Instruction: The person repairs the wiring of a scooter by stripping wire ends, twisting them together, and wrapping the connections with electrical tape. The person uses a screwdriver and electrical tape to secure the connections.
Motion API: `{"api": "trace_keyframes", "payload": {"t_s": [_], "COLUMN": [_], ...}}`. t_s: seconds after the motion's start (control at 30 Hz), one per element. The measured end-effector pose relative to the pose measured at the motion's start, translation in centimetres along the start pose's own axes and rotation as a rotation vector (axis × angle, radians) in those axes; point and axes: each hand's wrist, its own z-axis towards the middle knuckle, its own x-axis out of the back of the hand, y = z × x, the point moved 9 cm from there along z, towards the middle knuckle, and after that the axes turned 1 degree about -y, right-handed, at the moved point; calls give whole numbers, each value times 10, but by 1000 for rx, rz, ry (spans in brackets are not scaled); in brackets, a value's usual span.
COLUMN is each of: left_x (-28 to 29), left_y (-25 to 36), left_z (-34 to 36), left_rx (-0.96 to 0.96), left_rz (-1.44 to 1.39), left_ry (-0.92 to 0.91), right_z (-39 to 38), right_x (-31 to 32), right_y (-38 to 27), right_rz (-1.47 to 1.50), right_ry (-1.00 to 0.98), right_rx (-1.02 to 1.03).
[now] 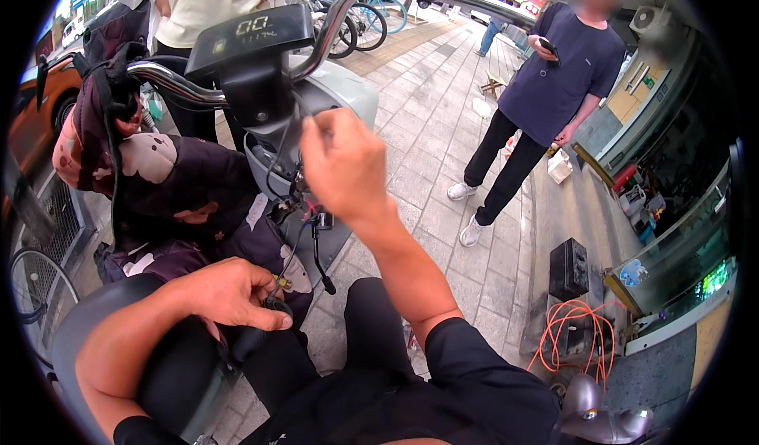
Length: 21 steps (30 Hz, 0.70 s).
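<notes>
You sit at the pale scooter (352,89) on a paved sidewalk, its chrome handlebar (336,22) sweeping across the top toward 1 o'clock and the padded, patterned cover (209,172) filling the space toward 10. The black display (253,35) stands at 11 o'clock, above the dark steering column (257,93). Your right hand (344,164) is raised beside that column, which lies at 10 o'clock from its fingers; they curl inward, but their tips are turned away and one cannot tell whether they grasp the thin dark cable (277,159) just beside them. Your left hand (229,291), at 7 o'clock from the right, appears clenched around a stubby black cylinder (277,309), the thumb laid along its lower side. Between your two hands hangs the black lever (320,265), its long axis running from 12 toward 5 o'clock, at 2 o'clock from your left fingers. The exposed wires (308,206) cluster above it, at 6 o'clock from your right fingers and nearer that hand than the left. Smallest, a brass-coloured fitting (283,284) sits just beside your left fingertips.
</notes>
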Motion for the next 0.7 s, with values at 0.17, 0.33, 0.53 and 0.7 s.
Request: {"api": "trace_keyframes", "payload": {"t_s": [0.17, 0.33, 0.53, 0.7], "left_x": [-3, -5, -5, -2], "left_y": [-8, -7, -19, -12], "left_z": [-1, 4, 12, -7], "left_rx": [27, -21, 47, 99], "left_rz": [-64, -92, -84, -126], "left_ry": [11, 10, -42, 5], "right_z": [-2, -3, -9, 0], "right_x": [-6, -24, -15, -18], "right_y": [0, 19, 21, 10], "right_rz": [21, 30, 81, 102], "right_ry": [-5, -56, -20, 8], "right_rx": [17, 66, -10, 29]}}
